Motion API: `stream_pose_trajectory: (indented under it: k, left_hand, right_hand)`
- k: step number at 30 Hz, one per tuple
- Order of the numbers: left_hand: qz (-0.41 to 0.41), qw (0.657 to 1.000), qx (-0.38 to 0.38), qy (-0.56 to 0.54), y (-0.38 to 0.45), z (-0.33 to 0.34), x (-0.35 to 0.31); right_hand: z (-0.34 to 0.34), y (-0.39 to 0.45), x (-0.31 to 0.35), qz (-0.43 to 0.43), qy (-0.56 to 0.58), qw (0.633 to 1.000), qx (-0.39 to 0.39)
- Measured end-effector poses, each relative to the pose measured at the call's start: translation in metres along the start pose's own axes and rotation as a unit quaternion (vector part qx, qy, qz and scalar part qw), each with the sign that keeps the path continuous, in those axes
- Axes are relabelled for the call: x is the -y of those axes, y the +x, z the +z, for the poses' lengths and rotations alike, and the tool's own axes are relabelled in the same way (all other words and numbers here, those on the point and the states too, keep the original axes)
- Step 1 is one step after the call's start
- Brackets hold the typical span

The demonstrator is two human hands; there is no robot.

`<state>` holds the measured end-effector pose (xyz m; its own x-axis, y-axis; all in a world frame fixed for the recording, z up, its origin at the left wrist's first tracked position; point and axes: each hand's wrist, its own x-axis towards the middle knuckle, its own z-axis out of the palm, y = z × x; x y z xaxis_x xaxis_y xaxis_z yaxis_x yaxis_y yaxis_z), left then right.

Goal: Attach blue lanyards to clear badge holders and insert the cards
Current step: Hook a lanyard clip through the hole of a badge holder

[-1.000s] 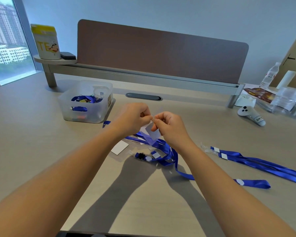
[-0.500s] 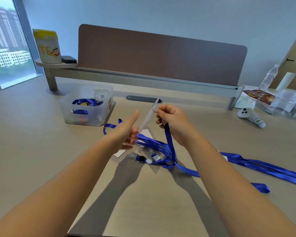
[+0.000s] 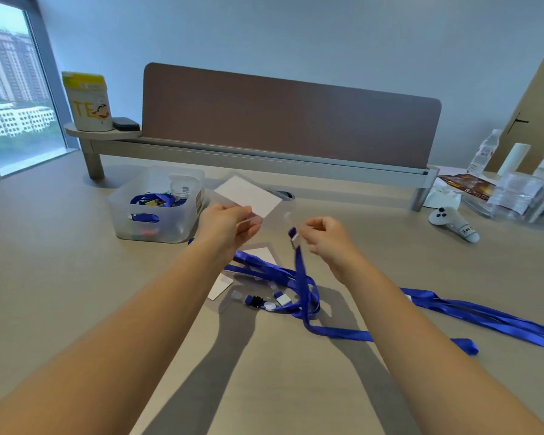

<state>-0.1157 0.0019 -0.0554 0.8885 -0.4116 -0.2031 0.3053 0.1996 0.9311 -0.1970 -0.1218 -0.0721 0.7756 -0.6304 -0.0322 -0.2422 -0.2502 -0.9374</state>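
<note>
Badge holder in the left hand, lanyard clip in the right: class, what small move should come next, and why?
Probably bring the right hand leftward so the lanyard clip meets the badge holder in the left hand. The two are held apart in the air, not yet joined.

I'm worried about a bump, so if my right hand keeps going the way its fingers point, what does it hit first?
Probably the card held up by the left hand. The right hand, pinching the lanyard clip, points left toward it across an open gap. Depth is unclear, so it might pass in front.
</note>
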Motion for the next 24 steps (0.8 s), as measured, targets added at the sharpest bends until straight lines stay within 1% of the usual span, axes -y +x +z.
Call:
stream_pose_trajectory:
  k: [1,2,3,4,6,7,9,11,13,15,19,21,23,24]
  left_hand:
    - [0.011,1.000,-0.006,0.010,0.000,0.003,-0.003]
    - [0.018,1.000,-0.006,0.013,0.000,0.007,-0.007]
    - [0.024,1.000,-0.006,0.013,-0.001,0.011,-0.010]
    - [0.030,0.999,-0.004,0.010,-0.001,0.014,-0.012]
    - [0.041,0.999,0.008,-0.006,-0.004,0.022,-0.016]
    - [0.046,0.999,0.017,-0.016,-0.007,0.025,-0.017]
    - [0.051,0.998,0.025,-0.027,-0.010,0.029,-0.018]
    - [0.054,0.998,0.020,-0.041,-0.010,0.028,-0.021]
    - [0.052,0.997,0.010,-0.062,-0.008,0.023,-0.024]
    - [0.049,0.996,-0.019,-0.068,-0.001,0.013,-0.026]
    - [0.023,0.995,-0.081,-0.052,0.021,-0.005,-0.020]
    - [0.008,0.994,-0.106,-0.025,0.036,-0.011,-0.014]
    - [0.004,0.993,-0.118,-0.001,0.051,-0.012,-0.008]
    - [0.003,0.993,-0.121,0.007,0.059,-0.011,-0.005]
  right_hand:
    - [0.001,-0.002,0.000,-0.017,-0.010,0.998,-0.059]
    - [0.003,-0.005,0.001,-0.036,-0.010,0.995,-0.097]
    - [0.004,-0.007,0.001,-0.039,0.003,0.994,-0.098]
    - [0.006,-0.010,0.002,-0.025,0.035,0.996,-0.073]
    - [0.015,-0.018,0.004,0.050,0.135,0.990,0.013]
    - [0.020,-0.022,0.005,0.090,0.195,0.975,0.059]
    - [0.027,-0.023,0.003,0.138,0.326,0.927,0.123]
    - [0.032,-0.019,0.000,0.134,0.423,0.885,0.139]
    - [0.033,-0.013,0.001,0.107,0.487,0.858,0.119]
    - [0.032,-0.009,0.006,0.084,0.524,0.843,0.089]
    - [0.021,0.005,0.010,0.063,0.543,0.837,0.011]
    - [0.010,0.018,0.010,0.050,0.545,0.836,-0.025]
    - [-0.003,0.036,0.008,0.049,0.541,0.837,-0.068]
    - [-0.011,0.046,0.007,0.055,0.527,0.843,-0.093]
